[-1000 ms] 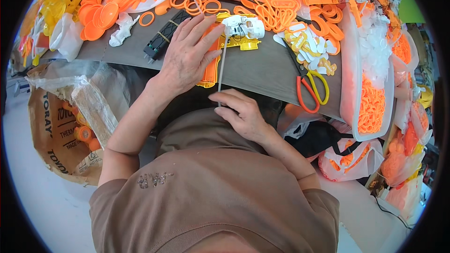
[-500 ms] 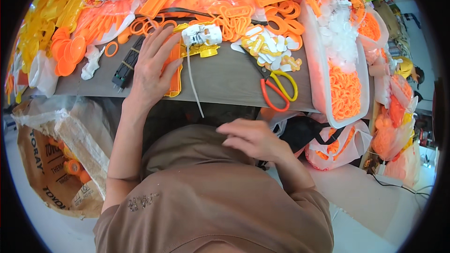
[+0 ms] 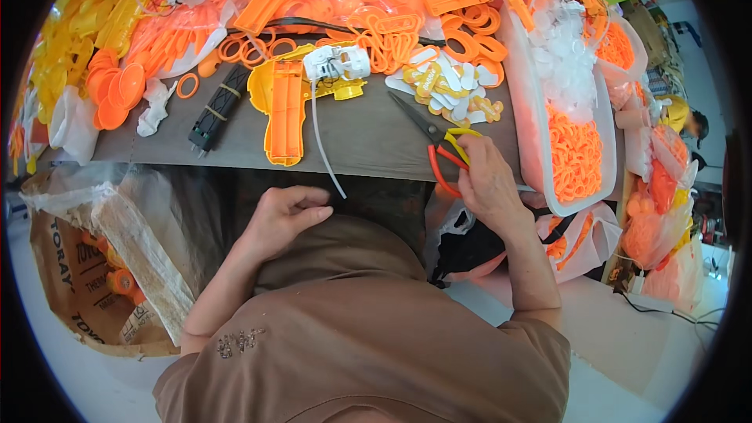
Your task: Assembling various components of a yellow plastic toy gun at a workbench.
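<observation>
My right hand (image 3: pixel 492 178) is on the scissors (image 3: pixel 431 130), its fingers closed round the yellow handle; the dark blades lie on the table, pointing to the far left. Over my lap, just off the table edge, my left hand (image 3: pixel 283 219) is loosely curled, thumb apart from the fingers, with nothing visible in it. Beyond it lies a yellow gun-shaped shell half (image 3: pixel 276 141) with an orange rectangular piece (image 3: pixel 289 102) in its grip. A white mechanism (image 3: pixel 337 63) sits on the shell, and a thin white tube (image 3: pixel 319 121) hangs from it over the edge.
A black strip-like part (image 3: pixel 217 110) with a band lies left of the shell. White and yellow small pieces (image 3: pixel 450 82) are heaped beyond the scissors. A white tub (image 3: pixel 565 202) of orange rings stands at the right. A brown sack (image 3: pixel 59 298) stands below left.
My left hand has drawn back from the shell to over my lap, uncovering the orange piece. My right hand has moved up and right from my lap and taken hold of the scissors.
</observation>
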Motion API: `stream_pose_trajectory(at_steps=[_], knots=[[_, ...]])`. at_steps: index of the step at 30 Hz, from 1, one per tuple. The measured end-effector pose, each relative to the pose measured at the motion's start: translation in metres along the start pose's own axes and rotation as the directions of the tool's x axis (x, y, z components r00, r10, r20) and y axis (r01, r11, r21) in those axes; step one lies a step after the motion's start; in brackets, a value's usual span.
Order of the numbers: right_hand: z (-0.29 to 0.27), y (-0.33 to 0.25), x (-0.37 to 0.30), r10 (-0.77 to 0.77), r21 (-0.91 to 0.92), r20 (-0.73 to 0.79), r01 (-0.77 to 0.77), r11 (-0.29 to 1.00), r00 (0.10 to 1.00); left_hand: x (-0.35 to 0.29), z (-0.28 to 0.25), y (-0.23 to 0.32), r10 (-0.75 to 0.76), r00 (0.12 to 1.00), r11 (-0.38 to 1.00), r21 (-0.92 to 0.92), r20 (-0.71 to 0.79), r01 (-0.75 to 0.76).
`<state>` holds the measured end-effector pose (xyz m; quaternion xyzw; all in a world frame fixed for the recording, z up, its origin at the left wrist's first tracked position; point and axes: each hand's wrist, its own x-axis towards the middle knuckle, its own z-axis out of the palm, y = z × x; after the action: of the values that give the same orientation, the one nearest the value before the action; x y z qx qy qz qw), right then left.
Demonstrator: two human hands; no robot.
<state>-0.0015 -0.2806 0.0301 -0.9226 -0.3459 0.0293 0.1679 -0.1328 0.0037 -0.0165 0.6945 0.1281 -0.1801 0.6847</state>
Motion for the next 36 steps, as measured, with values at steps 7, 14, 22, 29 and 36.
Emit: stream_pose_trajectory(at_steps=[7,14,22,29,36], knots=[[0.001,-0.007,-0.015,0.076,0.264,0.065,-0.09,0.96,0.995,0.025,0.011,-0.012,-0.107,0.985,0.814,-0.557,0.137,0.166],[0.016,-0.035,-0.024,0.1,0.846,0.45,-0.459,0.272,0.888,0.025,0.009,-0.015,-0.105,0.982,0.702,-0.688,0.159,0.187],[0.06,-0.048,-0.04,-0.061,0.795,0.529,-0.469,0.385,0.847,0.022,0.007,-0.014,-0.064,0.974,0.683,-0.702,0.216,0.2],[0.085,-0.062,-0.032,-0.078,0.823,0.483,-0.423,0.379,0.872,0.023,0.009,-0.016,-0.037,0.974,0.687,-0.702,0.221,0.186],[0.094,-0.064,-0.03,-0.081,0.827,0.456,-0.389,0.406,0.886,0.022,0.01,-0.013,-0.053,0.977,0.699,-0.692,0.205,0.183]])
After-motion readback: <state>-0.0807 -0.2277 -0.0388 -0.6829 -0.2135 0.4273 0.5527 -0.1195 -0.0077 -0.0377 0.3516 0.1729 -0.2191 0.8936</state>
